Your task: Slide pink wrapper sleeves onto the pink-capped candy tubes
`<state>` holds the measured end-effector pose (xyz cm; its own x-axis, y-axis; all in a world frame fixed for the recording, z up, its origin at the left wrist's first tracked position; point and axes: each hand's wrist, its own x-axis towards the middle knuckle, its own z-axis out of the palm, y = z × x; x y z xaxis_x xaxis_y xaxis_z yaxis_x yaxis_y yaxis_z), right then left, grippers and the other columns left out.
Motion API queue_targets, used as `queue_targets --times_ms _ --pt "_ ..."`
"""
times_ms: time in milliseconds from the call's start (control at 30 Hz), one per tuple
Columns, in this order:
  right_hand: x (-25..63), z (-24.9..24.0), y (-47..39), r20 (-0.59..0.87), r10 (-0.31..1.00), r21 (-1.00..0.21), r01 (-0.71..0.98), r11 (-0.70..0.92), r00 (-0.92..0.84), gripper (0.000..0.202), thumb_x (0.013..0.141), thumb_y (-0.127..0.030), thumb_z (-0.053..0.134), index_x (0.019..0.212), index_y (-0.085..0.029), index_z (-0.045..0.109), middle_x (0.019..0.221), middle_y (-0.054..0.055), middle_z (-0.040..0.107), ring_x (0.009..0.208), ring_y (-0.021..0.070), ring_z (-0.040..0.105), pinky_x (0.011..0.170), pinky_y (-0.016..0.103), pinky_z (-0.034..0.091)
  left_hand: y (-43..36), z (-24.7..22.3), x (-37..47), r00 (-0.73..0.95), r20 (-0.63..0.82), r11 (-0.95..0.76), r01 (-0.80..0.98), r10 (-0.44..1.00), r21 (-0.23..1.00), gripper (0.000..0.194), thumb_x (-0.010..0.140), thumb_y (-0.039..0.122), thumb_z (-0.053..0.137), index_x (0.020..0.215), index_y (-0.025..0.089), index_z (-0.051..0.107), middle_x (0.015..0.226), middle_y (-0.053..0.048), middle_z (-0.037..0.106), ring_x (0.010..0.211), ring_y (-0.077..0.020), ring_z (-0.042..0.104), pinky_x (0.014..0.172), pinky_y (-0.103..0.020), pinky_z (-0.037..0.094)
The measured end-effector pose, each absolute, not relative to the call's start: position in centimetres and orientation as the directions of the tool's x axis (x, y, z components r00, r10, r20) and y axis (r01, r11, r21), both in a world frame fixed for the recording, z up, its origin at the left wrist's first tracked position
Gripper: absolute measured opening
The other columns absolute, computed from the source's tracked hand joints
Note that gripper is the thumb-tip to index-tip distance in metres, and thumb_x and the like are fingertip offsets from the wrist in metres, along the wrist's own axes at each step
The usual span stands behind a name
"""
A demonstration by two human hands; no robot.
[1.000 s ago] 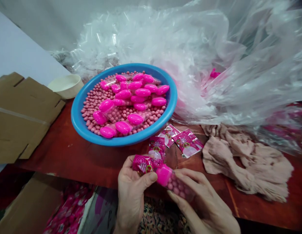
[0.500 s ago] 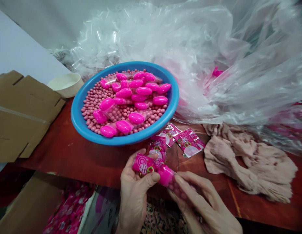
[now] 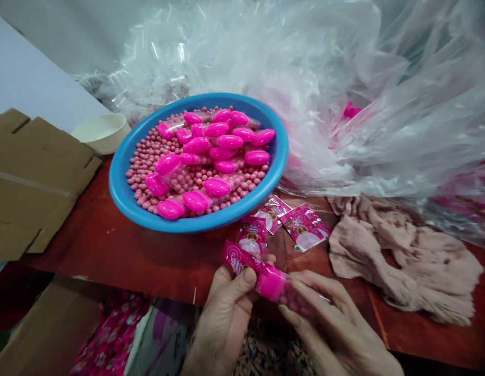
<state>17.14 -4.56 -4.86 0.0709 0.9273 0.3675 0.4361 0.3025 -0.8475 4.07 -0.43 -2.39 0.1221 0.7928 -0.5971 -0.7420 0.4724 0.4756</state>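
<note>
Head view. My left hand (image 3: 226, 308) has its grip closed on a pink sachet (image 3: 238, 259), thumb pressed on top, the sachet's free end pointing up-left. My right hand (image 3: 328, 324) has its grip clamped around a clear tube of pink beads (image 3: 291, 295); the tube's pink cap (image 3: 270, 282) touches the sachet's near end, between both hands. Both are held just above the red counter (image 3: 120, 250) edge. Beyond: loose sachets (image 3: 300, 227), blue basin (image 3: 136, 206) of capped tubes, beige cloth (image 3: 402, 261) right.
</note>
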Motion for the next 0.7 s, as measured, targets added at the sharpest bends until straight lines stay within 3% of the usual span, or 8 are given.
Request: queue_targets --times_ms 133,300,500,600,700 --pt "16.5 -5.0 -4.8 0.259 0.937 -0.91 0.385 0.156 0.234 0.04 0.083 -0.008 0.059 0.117 -0.03 0.059 0.108 0.003 0.056 0.092 0.0166 0.061 0.081 0.027 0.053 -0.3 -2.2 4.5 0.159 -0.571 0.482 -0.738 0.805 0.473 0.02 0.062 0.021 0.08 0.08 0.015 0.074 0.088 -0.007 0.076 0.09 -0.0224 0.067 0.09 -0.034 0.047" --pt "16.4 -4.7 -4.8 0.329 0.937 -0.826 0.517 0.224 0.118 0.042 0.084 -0.009 0.056 0.122 -0.028 0.056 0.106 0.003 0.057 0.09 0.0169 0.061 0.08 0.025 0.054 -0.2 -2.2 4.6 0.141 -0.566 0.474 -0.724 0.812 0.501 0.018 0.063 0.02 0.079 0.08 0.015 0.075 0.079 -0.006 0.076 0.088 -0.0219 0.067 0.092 -0.034 0.045" --pt "16.1 -4.9 -5.4 0.388 0.901 -0.775 0.598 0.206 0.193 0.035 0.087 -0.018 0.055 0.119 -0.03 0.06 0.106 0.005 0.06 0.088 0.02 0.065 0.072 0.027 0.058 -0.2 -2.7 4.7 0.246 -0.548 0.523 -0.734 0.8 0.434 0.02 0.062 0.025 0.079 0.078 0.014 0.075 0.074 -0.006 0.074 0.087 -0.0237 0.066 0.092 -0.036 0.043" --pt "16.2 -5.5 -5.2 0.344 0.92 -0.862 0.452 0.23 0.189 0.038 0.082 -0.012 0.059 0.116 -0.028 0.06 0.106 0.004 0.059 0.09 0.0191 0.065 0.077 0.025 0.057 -0.3 -2.8 4.9 0.241 -0.538 0.51 -0.743 0.808 0.434 0.02 0.065 0.029 0.077 0.079 0.014 0.076 0.074 -0.007 0.074 0.087 -0.0239 0.066 0.092 -0.037 0.043" --pt "15.8 -5.5 -4.8 0.239 0.933 -0.964 0.179 0.196 0.267 0.044 0.081 -0.006 0.058 0.118 -0.027 0.057 0.104 0.003 0.061 0.087 0.015 0.066 0.078 0.02 0.056 -0.5 -2.7 5.1 0.181 -0.542 0.467 -0.759 0.821 0.454 0.021 0.065 0.032 0.077 0.079 0.015 0.076 0.077 -0.008 0.075 0.085 -0.0226 0.067 0.091 -0.035 0.044"
